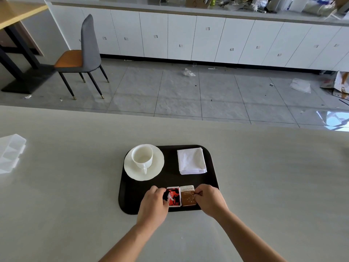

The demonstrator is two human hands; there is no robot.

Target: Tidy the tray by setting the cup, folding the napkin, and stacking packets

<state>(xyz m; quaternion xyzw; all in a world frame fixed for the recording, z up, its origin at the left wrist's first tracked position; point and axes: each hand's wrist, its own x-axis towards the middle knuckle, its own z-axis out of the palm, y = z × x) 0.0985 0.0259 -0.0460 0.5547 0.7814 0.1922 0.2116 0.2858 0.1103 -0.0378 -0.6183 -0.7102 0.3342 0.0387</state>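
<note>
Wide pale counter (75,186), and the dark tray (130,197) sits close to its near edge, about the middle. Over at the counter's left edge, a clear plastic box (11,154), out of play.

On the tray's far left corner, the saucer (156,167) with the white cup (142,156) upright on it, handle pointing toward the near edge. That looks set. It's hard and breakable, so take it by the handle or body and put it down gently. Far right corner: the white napkin (191,161), folded into a neat square, soft and limp, best lifted by a folded edge.

Now the action is along the tray's near edge. A red packet (174,197) and a brown packet (188,195) lie flat, side by side and touching. The left hand (153,203) has its fingers curled onto the red one's left edge, and the right hand (209,199) pinches the brown one's right edge. So the hands are apart, one on each packet.

These look light, thin and a little slick. A pinch at the outer edge should lift one, and it needs sliding squarely on top of the other or it'll skate off. Stacking is the step left.
</note>
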